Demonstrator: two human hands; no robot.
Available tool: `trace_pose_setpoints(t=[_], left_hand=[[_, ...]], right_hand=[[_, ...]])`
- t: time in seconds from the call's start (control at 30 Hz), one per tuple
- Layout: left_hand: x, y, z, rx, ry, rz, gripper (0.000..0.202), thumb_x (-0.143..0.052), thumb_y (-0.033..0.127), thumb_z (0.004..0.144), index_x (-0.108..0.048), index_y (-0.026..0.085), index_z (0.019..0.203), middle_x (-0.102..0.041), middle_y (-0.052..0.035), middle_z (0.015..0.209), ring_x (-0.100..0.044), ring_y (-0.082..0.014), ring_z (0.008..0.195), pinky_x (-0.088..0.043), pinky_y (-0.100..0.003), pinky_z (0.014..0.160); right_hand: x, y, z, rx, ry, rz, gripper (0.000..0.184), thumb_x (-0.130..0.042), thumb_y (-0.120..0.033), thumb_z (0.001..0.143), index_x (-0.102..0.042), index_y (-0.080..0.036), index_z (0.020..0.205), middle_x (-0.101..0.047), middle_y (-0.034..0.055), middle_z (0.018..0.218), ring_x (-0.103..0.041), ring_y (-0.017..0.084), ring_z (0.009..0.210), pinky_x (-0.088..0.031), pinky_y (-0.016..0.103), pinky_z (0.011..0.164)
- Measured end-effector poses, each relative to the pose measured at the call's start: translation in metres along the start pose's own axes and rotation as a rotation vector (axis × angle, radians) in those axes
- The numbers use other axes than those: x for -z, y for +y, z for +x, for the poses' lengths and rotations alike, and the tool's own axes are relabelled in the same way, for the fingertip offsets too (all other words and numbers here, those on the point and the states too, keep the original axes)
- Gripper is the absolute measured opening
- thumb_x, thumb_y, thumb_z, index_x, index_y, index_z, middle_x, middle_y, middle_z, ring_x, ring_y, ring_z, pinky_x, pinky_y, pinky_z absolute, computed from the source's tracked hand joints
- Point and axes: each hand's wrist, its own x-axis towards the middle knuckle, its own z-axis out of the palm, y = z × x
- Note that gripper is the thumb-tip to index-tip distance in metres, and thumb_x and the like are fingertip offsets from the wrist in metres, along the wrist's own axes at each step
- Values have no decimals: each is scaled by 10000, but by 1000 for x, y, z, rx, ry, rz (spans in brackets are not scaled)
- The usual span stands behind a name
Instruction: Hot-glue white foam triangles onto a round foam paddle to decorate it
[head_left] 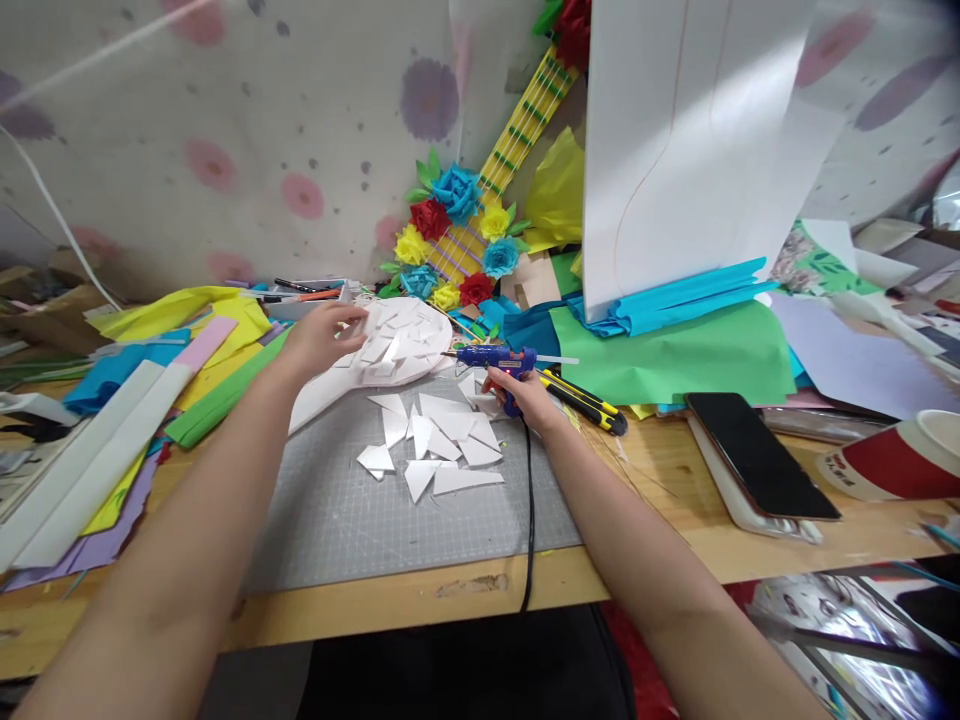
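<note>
My right hand is closed round the grip of a blue hot glue gun, whose nozzle points left toward a white guitar-shaped form covered with white shards. My left hand rests on the left side of that form, fingers curled and pressing a white piece onto it. Several loose white triangular pieces lie on the grey cutting mat just below the gun. The gun's black cord runs down over the table's front edge.
A yellow-black utility knife lies right of the gun. A black phone, a red-white paper cup, coloured paper sheets, a flower-decorated yellow guitar and a tall white sheet surround the mat. Foam strips lie left.
</note>
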Motion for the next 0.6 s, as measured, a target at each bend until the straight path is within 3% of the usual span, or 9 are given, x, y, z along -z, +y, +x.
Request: trace_pose_setpoints(t=[0.1, 0.2, 0.6], left_hand=[[-7, -13, 13, -25, -151, 282, 313, -664, 274, 714, -722, 198, 1012, -647, -77, 1120, -611, -216, 937, -461, -294, 840], [-17, -21, 15, 0, -236, 407, 294, -644, 299, 737, -718, 220, 1011, -658, -64, 1095, -607, -220, 959, -444, -267, 798], [-37, -35, 18, 87, -210, 391, 224, -703, 288, 697, -756, 234, 908, -671, -85, 1070, -620, -258, 916, -451, -308, 780]], right_hand=[[0, 1, 1, -6, 0, -7, 498, -698, -674, 597, -598, -190, 660, -620, 11, 633, -409, 78, 468, -380, 241, 461], [0, 2, 2, 0, 1, -6, 493, -706, -666, 596, -593, -192, 672, -636, 20, 659, -419, 80, 472, -372, 243, 456], [-2, 0, 1, 7, 14, -7, 488, -711, -658, 583, -562, -203, 675, -611, 2, 622, -396, 80, 463, -348, 249, 454]])
